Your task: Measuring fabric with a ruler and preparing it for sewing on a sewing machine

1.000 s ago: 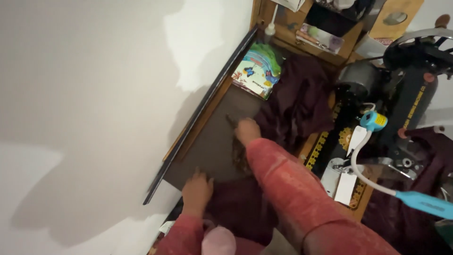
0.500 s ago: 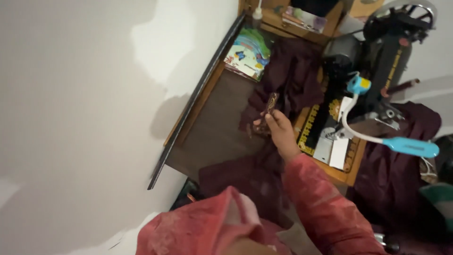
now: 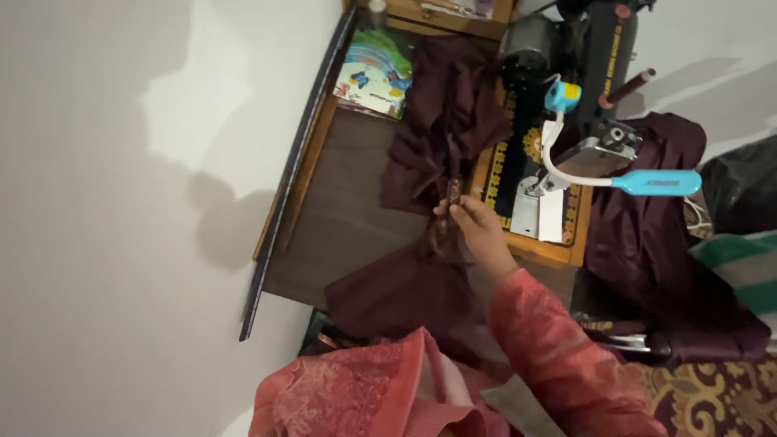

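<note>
Nearest the camera, the left hand is hidden under the red sleeve (image 3: 364, 396) at 6 o'clock, so its state cannot be told, though a second ago it lay flat on the table (image 3: 356, 218). The right hand (image 3: 473, 226) has lifted from the table and is now clamped on a narrow patterned strip (image 3: 452, 194), held up over the maroon cloth (image 3: 445, 121). Farther, at 1 o'clock, stand the black sewing machine (image 3: 599, 73) and a blue lamp (image 3: 655, 183).

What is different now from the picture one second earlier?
The right hand lifted off the table and now holds up a dark patterned strip. The left hand left the table and is out of view. The maroon cloth and sewing machine stayed put.
</note>
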